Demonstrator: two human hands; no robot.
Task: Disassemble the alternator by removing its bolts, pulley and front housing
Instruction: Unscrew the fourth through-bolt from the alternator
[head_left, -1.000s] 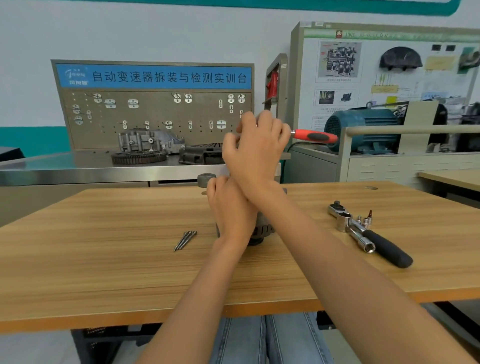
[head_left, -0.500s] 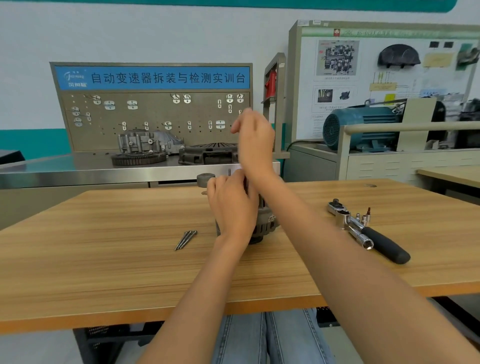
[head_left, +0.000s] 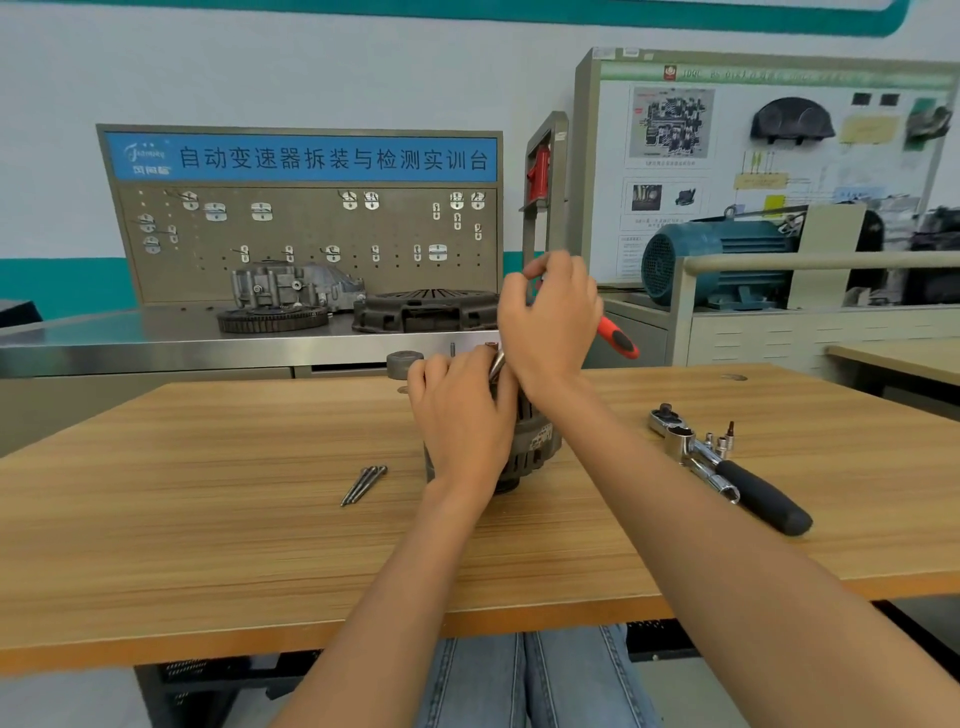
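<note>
Right hand (head_left: 550, 317), gripping the red-and-black-handled tool (head_left: 615, 338), has swung its handle from 3 to 4 o'clock while left hand (head_left: 460, 421) clasps the grey ribbed metal alternator (head_left: 535, 441) at table centre, so levering likely continues.

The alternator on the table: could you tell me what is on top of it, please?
The left hand lies over the alternator, covering its top. A metal shaft of the red-handled tool pokes out there; its tip is hidden.
</note>
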